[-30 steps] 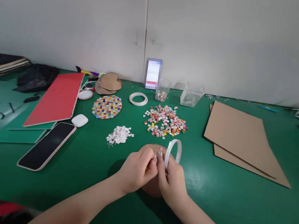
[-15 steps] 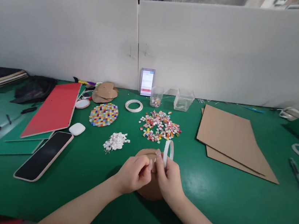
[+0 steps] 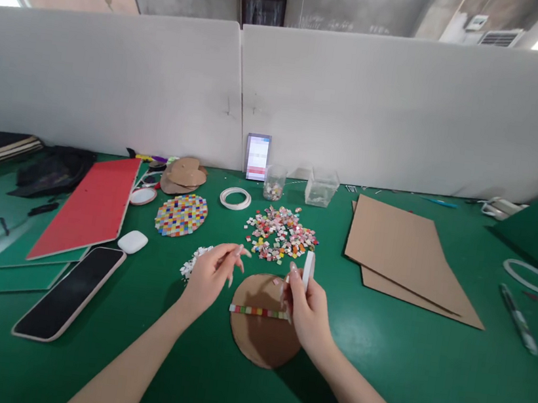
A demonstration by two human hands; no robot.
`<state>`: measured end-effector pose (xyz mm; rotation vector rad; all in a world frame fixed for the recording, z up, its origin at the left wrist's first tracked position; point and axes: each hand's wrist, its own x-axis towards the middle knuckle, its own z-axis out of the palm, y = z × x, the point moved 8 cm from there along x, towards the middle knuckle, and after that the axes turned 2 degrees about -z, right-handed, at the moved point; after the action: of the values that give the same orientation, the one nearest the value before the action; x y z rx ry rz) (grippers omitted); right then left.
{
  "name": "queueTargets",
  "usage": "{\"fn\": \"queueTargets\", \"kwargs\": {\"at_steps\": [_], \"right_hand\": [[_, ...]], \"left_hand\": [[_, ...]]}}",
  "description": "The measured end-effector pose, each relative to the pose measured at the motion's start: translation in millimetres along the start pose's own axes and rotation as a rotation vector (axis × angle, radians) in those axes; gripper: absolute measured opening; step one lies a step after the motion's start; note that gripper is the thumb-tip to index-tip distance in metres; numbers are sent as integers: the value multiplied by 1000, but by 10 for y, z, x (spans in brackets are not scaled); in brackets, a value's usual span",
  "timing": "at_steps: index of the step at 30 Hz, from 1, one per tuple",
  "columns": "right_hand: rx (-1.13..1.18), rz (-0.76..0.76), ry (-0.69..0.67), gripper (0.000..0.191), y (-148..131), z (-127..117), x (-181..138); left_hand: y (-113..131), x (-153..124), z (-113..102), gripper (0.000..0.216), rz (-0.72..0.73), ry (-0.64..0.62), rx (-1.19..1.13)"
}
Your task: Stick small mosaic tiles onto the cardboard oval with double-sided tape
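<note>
A round brown cardboard disc [image 3: 262, 336] lies on the green table in front of me, with one row of small coloured tiles [image 3: 257, 311] across its middle. My right hand [image 3: 305, 307] is closed on a white roll of tape [image 3: 308, 269], held upright over the disc's right edge. My left hand [image 3: 212, 275] hovers just left of the disc, above a heap of small white scraps [image 3: 190, 262]; its thumb and forefinger are pinched together and the other fingers are spread. What the pinch holds is too small to see.
Beyond the disc lie a pile of loose coloured tiles [image 3: 281, 232], a finished mosaic disc [image 3: 181, 214], a second tape roll [image 3: 235, 198] and two clear cups [image 3: 322, 187]. Cardboard sheets [image 3: 401, 255] sit right; a phone [image 3: 71, 290], earbud case [image 3: 133, 242] and red board [image 3: 92, 206] left.
My left hand has drawn away leftward from the right hand, uncovering the disc and its tile row. The camera has tilted up, showing more of the partition wall.
</note>
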<state>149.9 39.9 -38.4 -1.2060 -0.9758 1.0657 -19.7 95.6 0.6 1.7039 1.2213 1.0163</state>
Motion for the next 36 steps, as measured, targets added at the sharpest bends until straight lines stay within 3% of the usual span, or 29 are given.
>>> {"fn": "queueTargets", "kwargs": {"at_steps": [3,8,14,25,36], "right_hand": [[-68,-69,-14,41,5,4,3],[-234,-187,-8,42,-70,21,-25],[-268,-238,-51,38,-87,134,-105],[-352,-315,56,32,-72,195,-209],[-397,-355,-19,33,-171,306,-272]], "left_hand": [[-37,-23,78,31,-48,-80,-12],[22,-186,390,33,-45,-211,-22],[154,-318,603,31,-5,-262,-87],[186,-425,665,26,66,-186,34],[173,-430,609,30,37,-120,-37]]}}
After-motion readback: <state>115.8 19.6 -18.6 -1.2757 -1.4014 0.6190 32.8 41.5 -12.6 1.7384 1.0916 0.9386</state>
